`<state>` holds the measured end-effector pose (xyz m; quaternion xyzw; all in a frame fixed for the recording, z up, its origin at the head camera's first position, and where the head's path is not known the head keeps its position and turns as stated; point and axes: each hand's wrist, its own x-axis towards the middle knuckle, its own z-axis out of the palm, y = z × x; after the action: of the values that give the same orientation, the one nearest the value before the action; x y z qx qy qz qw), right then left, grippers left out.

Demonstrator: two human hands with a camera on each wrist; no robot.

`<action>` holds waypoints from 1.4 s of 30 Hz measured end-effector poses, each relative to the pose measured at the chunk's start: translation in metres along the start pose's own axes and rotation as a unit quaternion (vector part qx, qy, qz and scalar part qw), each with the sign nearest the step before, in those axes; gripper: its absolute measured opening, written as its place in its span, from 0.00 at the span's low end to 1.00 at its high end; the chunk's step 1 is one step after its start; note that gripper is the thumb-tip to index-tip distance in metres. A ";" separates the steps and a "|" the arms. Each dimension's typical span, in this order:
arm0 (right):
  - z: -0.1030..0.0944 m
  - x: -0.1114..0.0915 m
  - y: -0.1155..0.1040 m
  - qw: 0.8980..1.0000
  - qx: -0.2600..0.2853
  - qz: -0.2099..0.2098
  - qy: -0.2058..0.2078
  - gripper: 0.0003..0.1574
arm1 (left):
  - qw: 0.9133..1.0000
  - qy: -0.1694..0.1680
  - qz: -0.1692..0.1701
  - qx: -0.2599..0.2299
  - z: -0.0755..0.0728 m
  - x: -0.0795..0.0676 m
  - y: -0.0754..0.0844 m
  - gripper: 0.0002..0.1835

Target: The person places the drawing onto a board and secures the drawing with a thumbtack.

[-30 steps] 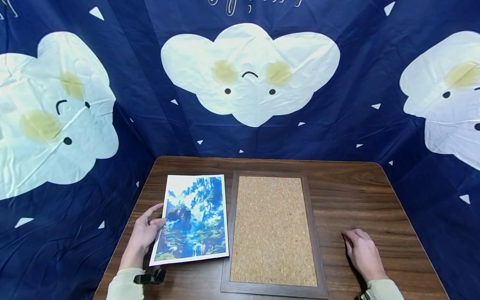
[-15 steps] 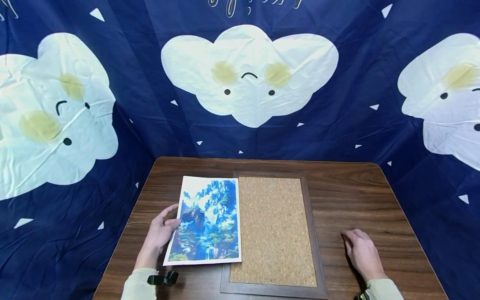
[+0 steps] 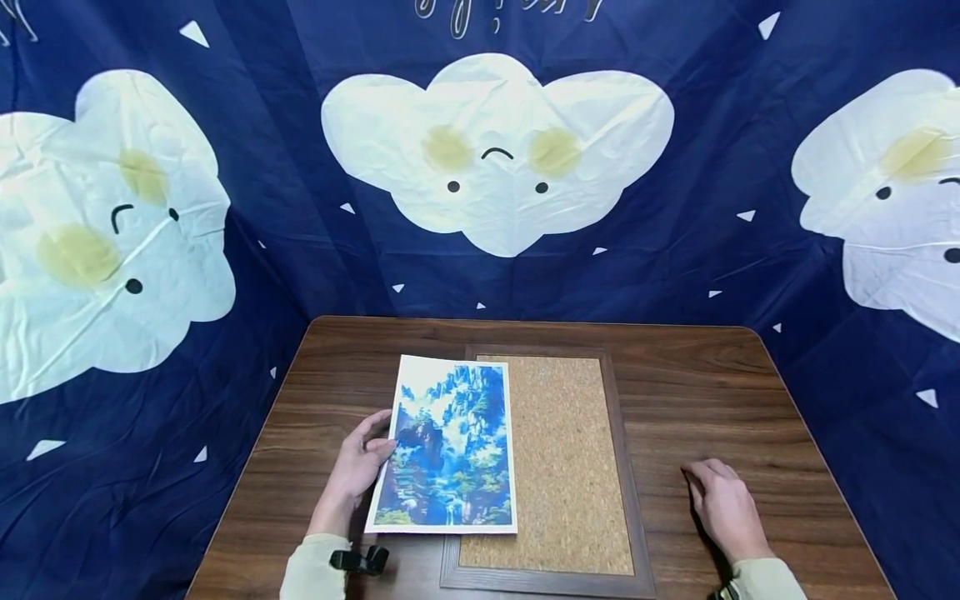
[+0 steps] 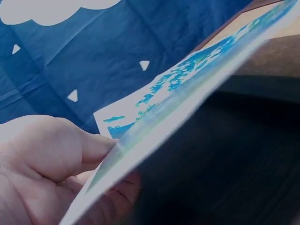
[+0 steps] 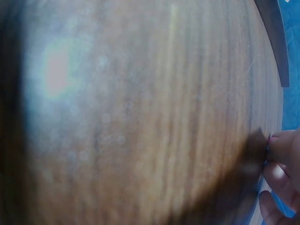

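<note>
My left hand (image 3: pixel 352 471) pinches the left edge of a landscape print (image 3: pixel 450 450), a white-bordered sheet with blue mountains and green trees. In the left wrist view the thumb lies on the printed face and the fingers (image 4: pixel 123 193) are behind the sheet. The print is raised and covers the left part of a cork board (image 3: pixel 570 475) with a brown wooden frame, which lies on the table. To the right of the board, my right hand (image 3: pixel 726 510) rests on the tabletop, fingers loosely curled and holding nothing.
A brown wood-grain table (image 3: pixel 705 400) bears the framed board. Behind and at both sides hangs a dark blue cloth (image 3: pixel 277 150) with white clouds and small triangles. A black strap (image 3: pixel 360 560) circles the left sleeve.
My left hand has carried the print to the right, from beside the board to over its left part. The right hand has stayed in place.
</note>
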<state>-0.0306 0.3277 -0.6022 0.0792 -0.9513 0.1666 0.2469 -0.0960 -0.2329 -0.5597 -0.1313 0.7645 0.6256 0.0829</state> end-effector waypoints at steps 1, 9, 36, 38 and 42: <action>0.000 0.000 0.000 1.000 0.000 0.000 0.000 0.13 | 1.000 -0.001 0.003 0.000 0.004 0.000 0.000 0.28; -0.001 0.002 -0.001 1.000 0.001 -0.011 0.001 0.13 | 1.000 -0.018 0.011 -0.021 0.029 -0.001 -0.001 0.29; -0.001 0.002 0.001 1.000 0.001 -0.019 0.002 0.12 | 0.996 -0.058 0.023 -0.058 0.073 -0.004 0.001 0.31; -0.001 0.002 0.001 1.000 0.000 -0.017 0.001 0.12 | 0.996 -0.062 0.031 -0.060 0.076 -0.005 0.002 0.31; -0.001 0.002 0.001 1.000 -0.002 -0.011 -0.004 0.12 | 0.995 -0.068 0.040 -0.057 0.081 -0.005 0.003 0.31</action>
<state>-0.0321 0.3284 -0.6006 0.0896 -0.9516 0.1622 0.2450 -0.0950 -0.1527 -0.5718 -0.0627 0.7249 0.6784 0.1017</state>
